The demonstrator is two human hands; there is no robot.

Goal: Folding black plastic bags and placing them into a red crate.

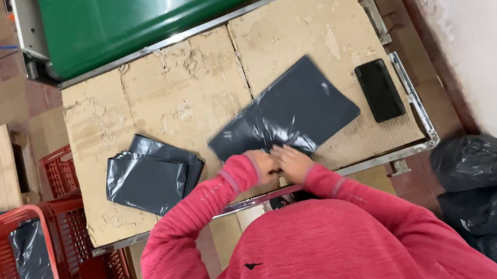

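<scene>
A dark grey plastic mailer bag lies flat on the cardboard-covered table. My left hand and my right hand sit side by side on the bag's near edge, fingers pressing or pinching the plastic there. Both arms are in pink-red sleeves. To the left lies a stack of folded dark grey bags, apart from both hands.
A black phone lies on the table's far right. A green machine stands behind the table. Red plastic crates are at the lower left, filled black rubbish bags on the floor at the right, next to a white wall.
</scene>
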